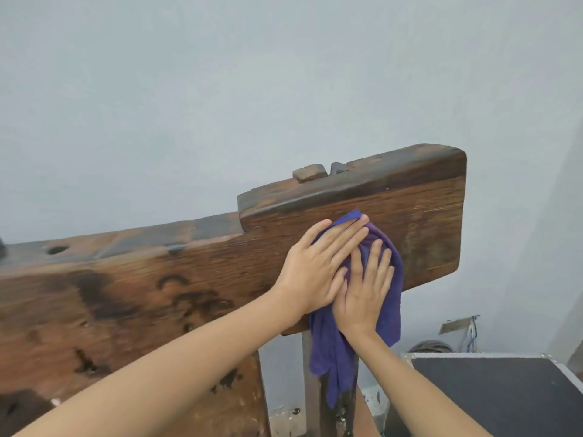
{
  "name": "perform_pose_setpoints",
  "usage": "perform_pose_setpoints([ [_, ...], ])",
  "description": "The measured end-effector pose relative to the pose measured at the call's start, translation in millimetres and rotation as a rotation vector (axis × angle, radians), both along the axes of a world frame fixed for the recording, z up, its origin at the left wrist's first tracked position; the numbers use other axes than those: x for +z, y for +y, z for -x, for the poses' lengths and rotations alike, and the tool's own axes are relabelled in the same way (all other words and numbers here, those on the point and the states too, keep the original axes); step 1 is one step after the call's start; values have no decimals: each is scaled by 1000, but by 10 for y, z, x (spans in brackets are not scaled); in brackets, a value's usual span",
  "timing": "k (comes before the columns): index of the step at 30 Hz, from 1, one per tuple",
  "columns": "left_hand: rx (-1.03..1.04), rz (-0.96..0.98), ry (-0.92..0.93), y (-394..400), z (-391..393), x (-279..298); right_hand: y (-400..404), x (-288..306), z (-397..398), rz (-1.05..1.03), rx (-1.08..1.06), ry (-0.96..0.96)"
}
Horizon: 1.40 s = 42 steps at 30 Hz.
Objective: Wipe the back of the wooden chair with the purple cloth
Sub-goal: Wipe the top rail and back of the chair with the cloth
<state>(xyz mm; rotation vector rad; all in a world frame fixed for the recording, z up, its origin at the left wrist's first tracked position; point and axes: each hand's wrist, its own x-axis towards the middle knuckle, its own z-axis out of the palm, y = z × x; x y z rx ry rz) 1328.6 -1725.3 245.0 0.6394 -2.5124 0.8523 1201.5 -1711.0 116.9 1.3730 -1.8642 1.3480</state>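
Big grey wall [220, 89] fills most of the view, plain and matte. In front of it is the chair back [142, 294], a thick slab of dark, weathered wood with rough grain, black stains, a round hole on the top edge and a little peg sticking up from the raised end. Its long axis runs left to right, climbing toward the right, so most of the unwiped wood lies off to the left of the hands, with a shorter stretch to the right. Lower right there's a black case [492, 389] with metal edging. The cloth [391, 298] is purple, soft and crumpled, pressed against the raised right section of the back, with its loose tail hanging down over the post below. Left hand [318, 266] is spread flat, fingers together, pinning the top of the cloth to the wood. Right hand [362, 291] is flat too, fingers splayed, pushing on the cloth just below and touching the left. Left hand looks nearer the long unwiped side, I'd guess.
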Motion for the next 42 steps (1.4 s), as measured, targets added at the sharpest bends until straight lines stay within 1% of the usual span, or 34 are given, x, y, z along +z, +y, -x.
perform_pose_setpoints([
  [3, 86, -24, 55, 51, -389, -148, -3, -75, -347, -43, 39, 34],
  [13, 270, -34, 119, -46, -1992, -419, -49, -50, -1617, -169, 190, 310],
  [17, 336, -44, 186, -91, -2689, -523, -115, -48, -2176, -157, 272, 460],
  [19, 364, -52, 224, -92, -3002, -593, -149, -46, -2414, -128, 354, 544],
  [22, 405, -63, 268, -105, -3421, -730, -200, 37, -2705, -26, 500, 731],
  [24, 448, -77, 302, -112, -3715, -832, -239, 73, -2922, 23, 544, 828],
  [28, 532, -90, 398, -130, -4166, -990, -329, 18, -3308, 24, 564, 925],
  [30, 577, -95, 453, -151, -4394, -1063, -383, 31, -3548, -14, 566, 981],
  [34, 639, -105, 502, -196, -4843, -1166, -485, 95, -4067, -49, 570, 1050],
  [38, 652, -105, 570, -252, -5298, -1239, -549, 116, -4554, -78, 582, 1116],
  [42, 670, -119, 687, -315, -5662, -1319, -602, 241, -5023, -33, 623, 1159],
])
